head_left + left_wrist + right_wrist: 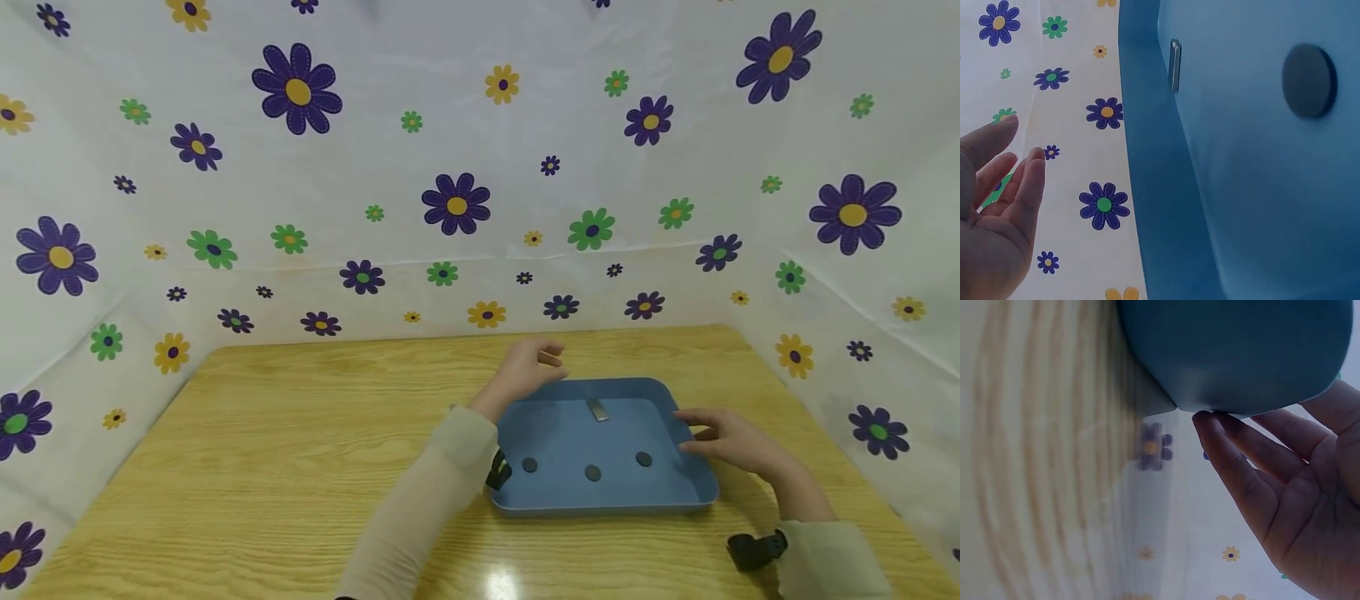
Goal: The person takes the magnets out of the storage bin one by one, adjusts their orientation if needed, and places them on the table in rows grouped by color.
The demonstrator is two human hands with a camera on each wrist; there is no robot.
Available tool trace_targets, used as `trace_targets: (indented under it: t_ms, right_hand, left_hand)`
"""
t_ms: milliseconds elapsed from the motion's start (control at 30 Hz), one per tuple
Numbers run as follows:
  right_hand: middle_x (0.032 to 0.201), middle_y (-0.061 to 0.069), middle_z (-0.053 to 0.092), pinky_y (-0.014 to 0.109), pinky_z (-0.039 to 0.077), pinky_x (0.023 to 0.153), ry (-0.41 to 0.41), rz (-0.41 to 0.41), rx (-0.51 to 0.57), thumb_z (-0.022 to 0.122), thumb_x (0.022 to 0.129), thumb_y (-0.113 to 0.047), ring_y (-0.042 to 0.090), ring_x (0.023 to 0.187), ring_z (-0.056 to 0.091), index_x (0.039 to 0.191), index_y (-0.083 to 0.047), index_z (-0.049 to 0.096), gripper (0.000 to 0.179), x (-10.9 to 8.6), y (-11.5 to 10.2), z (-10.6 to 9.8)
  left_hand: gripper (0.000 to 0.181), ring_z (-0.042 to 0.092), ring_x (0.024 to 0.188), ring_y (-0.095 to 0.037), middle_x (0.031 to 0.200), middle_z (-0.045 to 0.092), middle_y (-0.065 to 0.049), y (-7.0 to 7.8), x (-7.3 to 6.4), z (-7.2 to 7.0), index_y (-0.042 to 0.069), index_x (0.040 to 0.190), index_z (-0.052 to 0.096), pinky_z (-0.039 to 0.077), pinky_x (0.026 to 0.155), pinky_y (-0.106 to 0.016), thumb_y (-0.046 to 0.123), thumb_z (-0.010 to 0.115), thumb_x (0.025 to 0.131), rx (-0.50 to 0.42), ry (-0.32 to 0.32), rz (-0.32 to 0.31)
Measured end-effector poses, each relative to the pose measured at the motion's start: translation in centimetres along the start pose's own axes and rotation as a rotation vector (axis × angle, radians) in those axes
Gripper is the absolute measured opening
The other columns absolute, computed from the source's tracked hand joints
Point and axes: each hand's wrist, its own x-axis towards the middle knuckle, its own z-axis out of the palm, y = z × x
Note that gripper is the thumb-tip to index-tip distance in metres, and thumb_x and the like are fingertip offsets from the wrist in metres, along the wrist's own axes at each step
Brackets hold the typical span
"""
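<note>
A blue rectangular tray [615, 492] lies on the table. Inside it are three dark round discs [592, 472] and a small silvery rectangular piece [597, 409], which lies near the back wall. My left hand [528, 367] hovers by the tray's back left corner, fingers loosely bent and nothing between them. In the left wrist view, a gap shows between that hand and the tray's wall. At the right side, the fingertips of my right hand [723, 437] reach the tray's rim. The right wrist view shows these fingers [1235, 462] extended against the tray's outer wall.
The tray stands on the right half of a wood-grain table [300, 433]. A white cloth with printed flowers [450, 133] hangs behind the table and along both sides. Each wrist wears a dark strap [757, 550].
</note>
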Motion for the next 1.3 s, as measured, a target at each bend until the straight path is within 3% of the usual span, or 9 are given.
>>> trace_targets:
  t_ms: [500, 967, 1300]
  right_hand:
    - [0.125, 0.032, 0.038, 0.042, 0.047, 0.075, -0.006, 0.003, 0.010, 0.062, 0.083, -0.021, 0.042, 0.101, 0.050, 0.127, 0.010, 0.040, 0.058, 0.0, -0.2, -0.1]
    - [0.125, 0.032, 0.039, 0.043, 0.047, 0.075, 0.009, -0.003, -0.005, 0.063, 0.082, -0.021, 0.042, 0.100, 0.050, 0.126, 0.010, 0.042, 0.058, 0.0, -0.3, 0.0]
    - [0.124, 0.032, 0.039, 0.043, 0.047, 0.075, 0.014, -0.003, -0.010, 0.063, 0.082, -0.021, 0.043, 0.100, 0.050, 0.126, 0.010, 0.042, 0.057, 0.0, -0.4, 0.0]
  left_hand:
    - [0.034, 0.058, 0.091, -0.014, 0.108, 0.059, -0.011, -0.6, 1.1, 2.7, 0.004, 0.113, 0.058, 0.048, 0.073, -0.024, 0.011, 0.066, 0.080, -0.218, 0.073, -0.031]
    - [0.035, 0.057, 0.091, -0.015, 0.105, 0.059, -0.006, -2.0, 1.5, 4.7, 0.005, 0.114, 0.058, 0.048, 0.071, -0.026, 0.014, 0.066, 0.081, -0.189, 0.090, -0.098]
    - [0.035, 0.057, 0.091, -0.017, 0.099, 0.060, -0.005, -2.3, 1.6, 5.7, 0.001, 0.111, 0.058, 0.048, 0.069, -0.025, 0.015, 0.067, 0.080, -0.151, 0.038, -0.123]
